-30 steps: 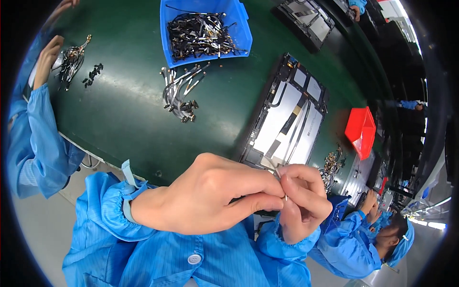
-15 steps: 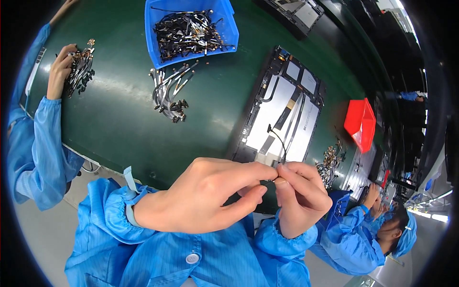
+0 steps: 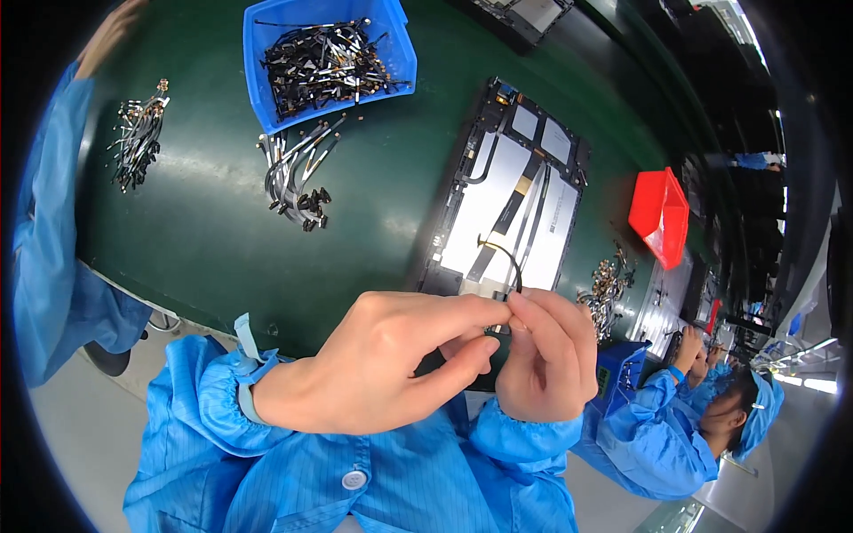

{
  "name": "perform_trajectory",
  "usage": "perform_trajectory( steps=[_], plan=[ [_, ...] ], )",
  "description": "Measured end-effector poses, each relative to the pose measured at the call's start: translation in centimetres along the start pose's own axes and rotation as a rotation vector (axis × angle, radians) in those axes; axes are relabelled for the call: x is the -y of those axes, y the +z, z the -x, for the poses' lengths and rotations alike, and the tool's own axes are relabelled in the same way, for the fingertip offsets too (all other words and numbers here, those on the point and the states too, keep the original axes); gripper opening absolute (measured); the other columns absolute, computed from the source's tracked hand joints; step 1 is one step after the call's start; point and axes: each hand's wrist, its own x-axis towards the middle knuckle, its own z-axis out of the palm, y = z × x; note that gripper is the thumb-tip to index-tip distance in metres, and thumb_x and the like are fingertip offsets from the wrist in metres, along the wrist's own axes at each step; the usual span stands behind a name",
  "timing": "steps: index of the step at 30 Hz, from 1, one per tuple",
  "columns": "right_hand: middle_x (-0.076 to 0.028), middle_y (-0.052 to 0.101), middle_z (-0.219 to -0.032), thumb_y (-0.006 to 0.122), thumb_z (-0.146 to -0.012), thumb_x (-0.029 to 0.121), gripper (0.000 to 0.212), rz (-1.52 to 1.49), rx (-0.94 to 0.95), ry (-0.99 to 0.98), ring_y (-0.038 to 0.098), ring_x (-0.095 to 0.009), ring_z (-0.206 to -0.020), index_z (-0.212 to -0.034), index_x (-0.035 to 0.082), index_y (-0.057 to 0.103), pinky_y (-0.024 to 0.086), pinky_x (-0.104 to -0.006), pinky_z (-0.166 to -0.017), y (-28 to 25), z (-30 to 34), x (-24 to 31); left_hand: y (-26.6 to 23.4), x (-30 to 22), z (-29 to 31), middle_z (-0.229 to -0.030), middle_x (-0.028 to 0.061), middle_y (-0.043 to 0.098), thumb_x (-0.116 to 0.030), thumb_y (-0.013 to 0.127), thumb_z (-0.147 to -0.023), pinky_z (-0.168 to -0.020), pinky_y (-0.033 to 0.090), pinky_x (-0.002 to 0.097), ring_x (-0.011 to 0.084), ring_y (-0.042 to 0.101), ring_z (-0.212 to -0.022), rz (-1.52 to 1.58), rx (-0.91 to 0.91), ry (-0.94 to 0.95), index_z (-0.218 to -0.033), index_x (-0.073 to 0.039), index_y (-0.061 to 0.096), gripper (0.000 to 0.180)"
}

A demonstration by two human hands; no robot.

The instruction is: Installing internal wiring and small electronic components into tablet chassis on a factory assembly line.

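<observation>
Black cable [image 3: 519, 274] curves up and away from my right hand [image 3: 551, 355], which pinches it between thumb and forefinger. Alongside, my left hand [image 3: 378, 360] meets it with forefinger extended and thumb lowered; I cannot tell whether those fingers grip the cable's hidden end. Just beyond both hands, an opened silver-and-black device [image 3: 553, 233] lies on the green desk [image 3: 213, 235]. Farther ahead of my left hand sit loose cables [image 3: 311, 210] and a blue bin [image 3: 402, 49]; right of my right hand, a pile of small parts [image 3: 608, 289] and a red tray [image 3: 653, 209].
</observation>
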Motion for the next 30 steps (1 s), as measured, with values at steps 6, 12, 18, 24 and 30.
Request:
perform_trajectory(
  steps=[6,12,18,24,30],
  plan=[
    [-0.014,0.067,-0.085,0.071,-0.067,-0.010,0.030,-0.152,0.067,0.088,0.062,-0.021,-0.066,-0.095,-0.003,0.067,0.050,-0.0271,-0.058,-0.8,-0.2,0.4,0.5,0.2,0.2,-0.073,0.0132,0.063,-0.001,0.063,-0.077,-0.055,0.050,0.0357,0.0282,0.063,-0.060,-0.093,-0.085,0.134,-0.103,0.001,0.062,0.026],
    [-0.014,0.067,-0.087,0.055,-0.093,0.007,0.018,-0.071,-0.240,0.491,0.064,-0.015,-0.073,-0.102,-0.006,0.064,0.053,-0.0253,-0.067,-5.7,-4.0,-7.7,-1.0,-0.3,-0.1,-0.071,0.0086,0.067,0.002,0.062,-0.076,-0.057,0.051,0.0301,0.0204,0.066,-0.062,-0.150,0.088,0.105,-0.103,0.000,0.067,0.028],
    [-0.018,0.069,-0.080,0.072,-0.073,0.013,0.018,0.631,-0.036,0.693,0.069,-0.027,-0.074,-0.090,0.006,0.074,0.053,-0.0350,-0.077,-11.2,-5.2,-25.2,-2.8,-0.5,-0.7,-0.074,0.0143,0.067,0.002,0.061,-0.077,-0.060,0.052,0.0309,0.0234,0.067,-0.064,-0.303,0.089,0.031,-0.100,0.002,0.066,0.023],
    [-0.018,0.069,-0.090,0.073,-0.071,0.008,0.022,0.792,-0.029,1.004,0.067,-0.033,-0.087,-0.093,0.009,0.074,0.051,-0.0390,-0.086,-9.4,-6.1,-25.8,-3.9,-0.7,-1.8,-0.077,0.0170,0.067,0.003,0.060,-0.078,-0.062,0.053,0.0300,0.0235,0.068,-0.066,-0.332,0.158,-0.078,-0.099,0.005,0.065,0.022],
    [-0.014,0.061,-0.107,0.069,-0.072,-0.002,0.040,0.820,-0.160,0.407,0.062,-0.031,-0.092,-0.109,0.010,0.068,0.049,-0.0390,-0.086,-8.7,-4.1,-23.5,-3.6,-0.3,-2.3,-0.075,0.0142,0.067,0.001,0.060,-0.079,-0.060,0.053,0.0290,0.0216,0.067,-0.064,-0.327,0.158,-0.149,-0.100,0.004,0.064,0.022]
  ],
)
